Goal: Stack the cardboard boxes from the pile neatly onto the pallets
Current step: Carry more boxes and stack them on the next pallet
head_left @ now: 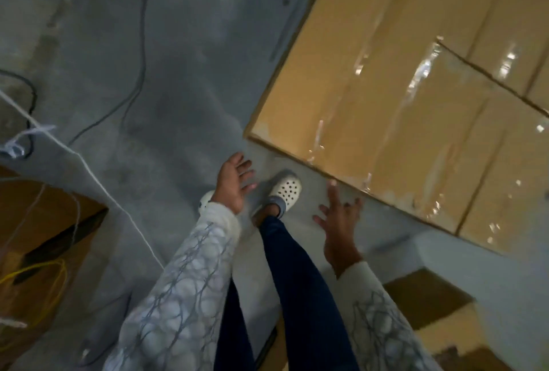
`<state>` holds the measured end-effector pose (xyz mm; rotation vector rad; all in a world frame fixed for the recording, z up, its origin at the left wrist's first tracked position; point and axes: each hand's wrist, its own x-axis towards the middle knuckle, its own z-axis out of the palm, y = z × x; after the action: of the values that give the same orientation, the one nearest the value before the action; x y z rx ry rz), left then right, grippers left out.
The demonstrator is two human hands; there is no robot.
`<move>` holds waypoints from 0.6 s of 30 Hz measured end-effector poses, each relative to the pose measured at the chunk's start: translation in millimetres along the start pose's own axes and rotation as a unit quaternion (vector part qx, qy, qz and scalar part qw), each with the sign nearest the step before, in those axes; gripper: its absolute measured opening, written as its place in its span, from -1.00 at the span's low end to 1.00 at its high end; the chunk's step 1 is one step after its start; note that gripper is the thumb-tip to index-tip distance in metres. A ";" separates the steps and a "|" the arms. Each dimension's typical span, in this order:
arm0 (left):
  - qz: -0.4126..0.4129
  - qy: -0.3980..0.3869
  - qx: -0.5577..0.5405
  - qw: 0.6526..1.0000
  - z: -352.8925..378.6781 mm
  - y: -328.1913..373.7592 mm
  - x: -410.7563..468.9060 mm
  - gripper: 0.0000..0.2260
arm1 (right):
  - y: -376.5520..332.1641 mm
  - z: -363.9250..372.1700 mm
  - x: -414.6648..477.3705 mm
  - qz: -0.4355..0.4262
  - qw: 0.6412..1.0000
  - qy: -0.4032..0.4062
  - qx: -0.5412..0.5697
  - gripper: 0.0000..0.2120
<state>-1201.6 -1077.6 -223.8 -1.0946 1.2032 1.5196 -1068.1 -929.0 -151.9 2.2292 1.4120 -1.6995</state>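
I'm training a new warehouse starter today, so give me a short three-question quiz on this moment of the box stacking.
1. True or false: the left hand and the right hand each hold a box.
2. Multiple choice: the taped cardboard boxes are A) at the right of the view, B) in the person's hands, C) on top of the white shoe.
3. Short answer: what trails across the grey floor at the left and could catch a foot?

Key
1. False: both hands are open and hold nothing.
2. A.
3. The dark cables.
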 end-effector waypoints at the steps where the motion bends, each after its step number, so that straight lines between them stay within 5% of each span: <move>1: -0.002 -0.009 0.018 1.000 -9.8 -4.5 -19.1 -0.61 | 1.3 -5.4 -12.6 0.013 1.000 -0.012 -0.013 -0.02; 5: 0.003 -0.031 0.084 0.996 -38.7 -19.2 -108.3 -0.74 | 11.9 -36.3 -58.4 0.004 0.991 -0.067 -0.119 -0.08; 10: 0.027 -0.071 0.163 0.984 -48.4 -22.3 -216.0 -0.85 | -5.0 -73.3 -157.7 -0.065 0.965 -0.178 -0.180 -0.76; 14: 0.040 -0.122 0.267 0.955 -47.3 -25.4 -274.1 -0.85 | -2.3 -105.8 -207.0 -0.094 0.959 -0.200 -0.176 -0.65; 18: 0.052 -0.195 0.385 0.900 -39.9 -24.1 -308.4 -0.83 | 1.8 -133.2 -243.9 -0.062 0.972 -0.212 -0.085 -0.75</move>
<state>-1105.8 -1148.5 64.5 -0.1885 1.3955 1.0844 -966.8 -1020.4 90.3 1.5953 1.5356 -1.8631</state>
